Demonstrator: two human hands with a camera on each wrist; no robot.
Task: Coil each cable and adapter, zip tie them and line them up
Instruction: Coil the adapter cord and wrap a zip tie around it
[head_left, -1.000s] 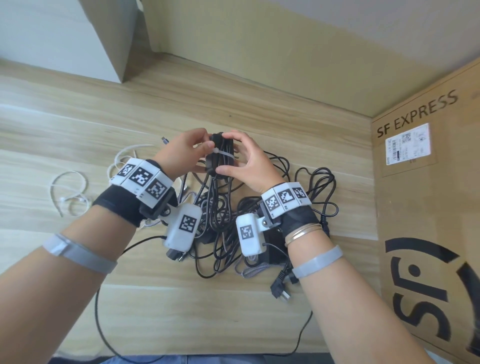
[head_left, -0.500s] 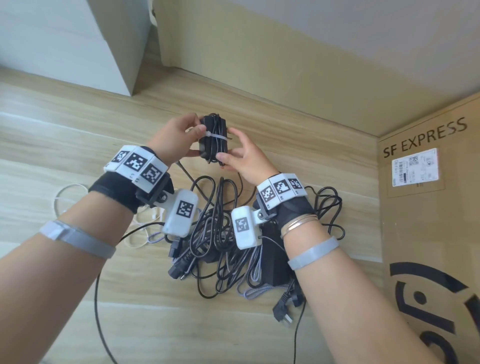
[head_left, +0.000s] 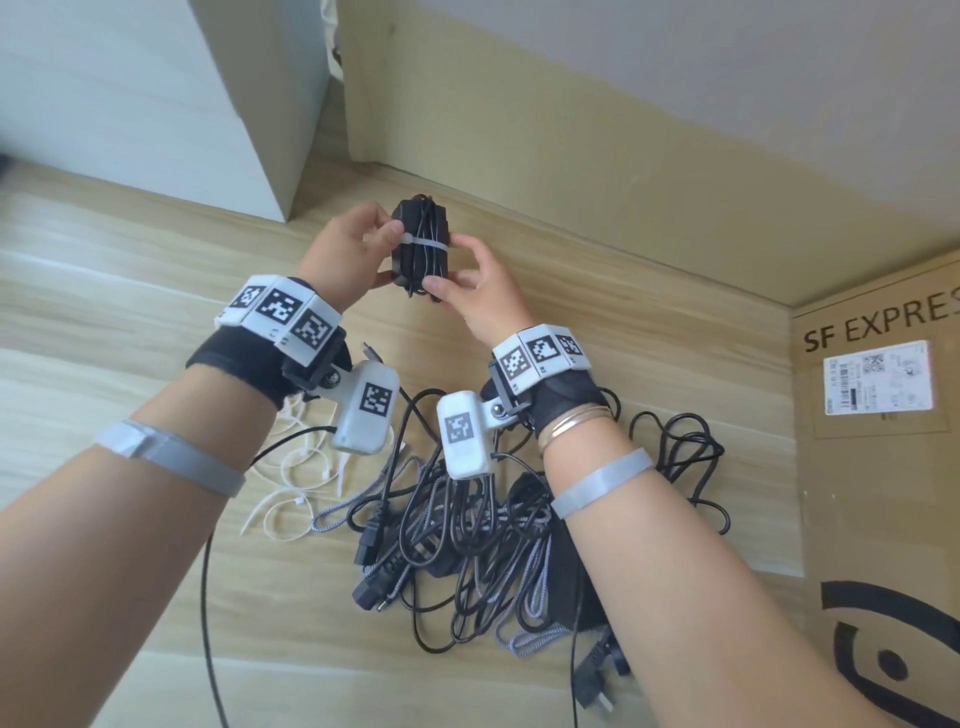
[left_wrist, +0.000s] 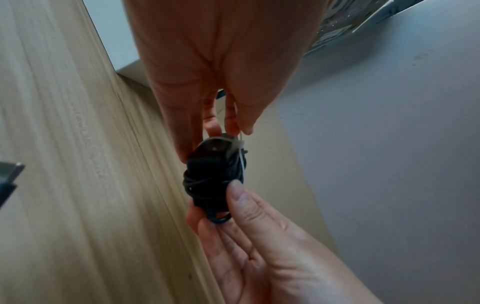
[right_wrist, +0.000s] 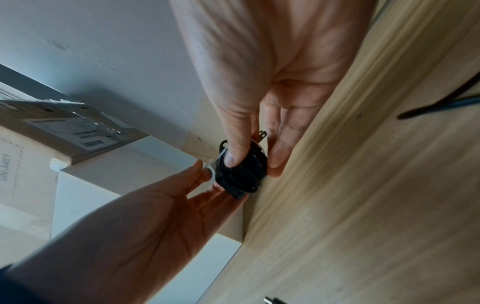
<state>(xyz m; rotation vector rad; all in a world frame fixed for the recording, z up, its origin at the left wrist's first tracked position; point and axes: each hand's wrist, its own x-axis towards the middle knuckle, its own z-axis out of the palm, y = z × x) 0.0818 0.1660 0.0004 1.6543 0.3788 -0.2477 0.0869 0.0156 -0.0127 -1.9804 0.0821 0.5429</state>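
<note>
We've got the wrapped adapter bundle (head_left: 420, 243) up in the air, held above the wooden counter (head_left: 130, 322) and well beyond the tangle of cables (head_left: 467, 535). Our left hand (head_left: 353, 249) pinches the bundle's left side, thumb resting right at the pale zip tie (head_left: 423, 243) that circles its middle. Our right hand (head_left: 475, 283) grips the opposite side, thumb and fingertips curled on the black cord wraps. In the left wrist view the tie's loose tail seems to run up between the left fingers (left_wrist: 231, 121), so we judge we are either cinching it or checking that it holds; which one, we can't tell.

So where are we in the job? This bundle looks coiled and banded, one item nearly finished. It has not been set down yet, and we see no line of finished bundles anywhere near the tangle. The tangle itself is large: black cords, grey braided leads, plugs and what looks like another black brick, all loose and crossing each other. Spare white zip ties (head_left: 301, 483) lie just left of the tangle, ready. A cardboard box (head_left: 878, 467) stands to its right. By our reckoning most of the work is ahead.
</note>
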